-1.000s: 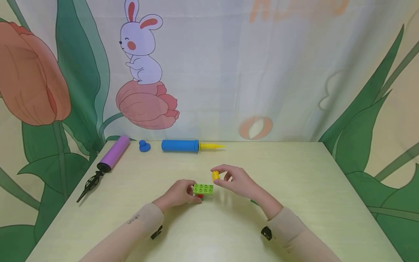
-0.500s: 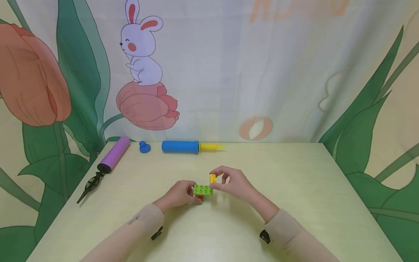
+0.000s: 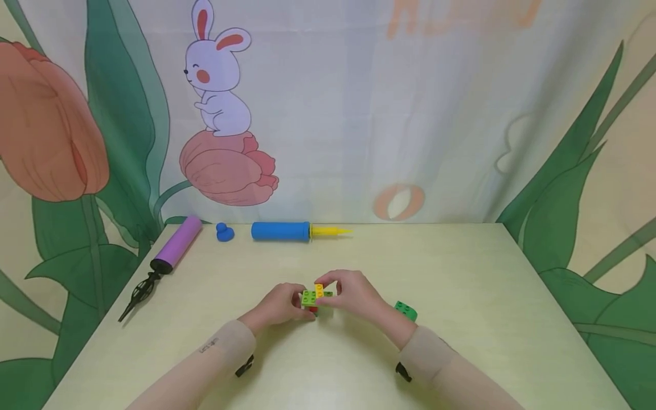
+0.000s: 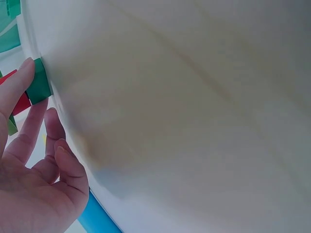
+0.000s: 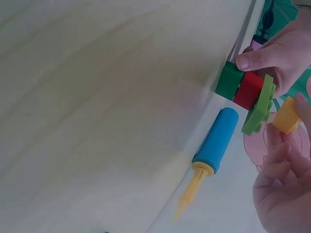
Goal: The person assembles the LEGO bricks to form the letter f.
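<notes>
My left hand (image 3: 279,303) grips a small stack of toy building bricks on the table. From the bottom, it has a dark green brick (image 5: 229,81), a red brick (image 5: 250,90) and a wider lime-green plate (image 3: 308,298) with studs on top. In the left wrist view, the fingers and thumb hold the stack around the dark green brick (image 4: 40,82). Between thumb and fingertips, my right hand (image 3: 353,291) pinches a small yellow brick (image 3: 319,290). It overlaps the plate's right half in the head view; the right wrist view shows the yellow brick (image 5: 286,116) close over the studs.
A green brick (image 3: 406,310) lies beside my right forearm. Along the back edge are a blue hand pump (image 3: 281,231) with a yellow nozzle and a small blue knob-shaped piece (image 3: 224,232). A purple pump (image 3: 176,245) with a black nozzle lies at the left edge.
My right hand has moved left and slightly nearer, bringing the yellow brick from beside the lime plate to over it. The left hand stays on the stack. The green brick by my forearm shows more.
</notes>
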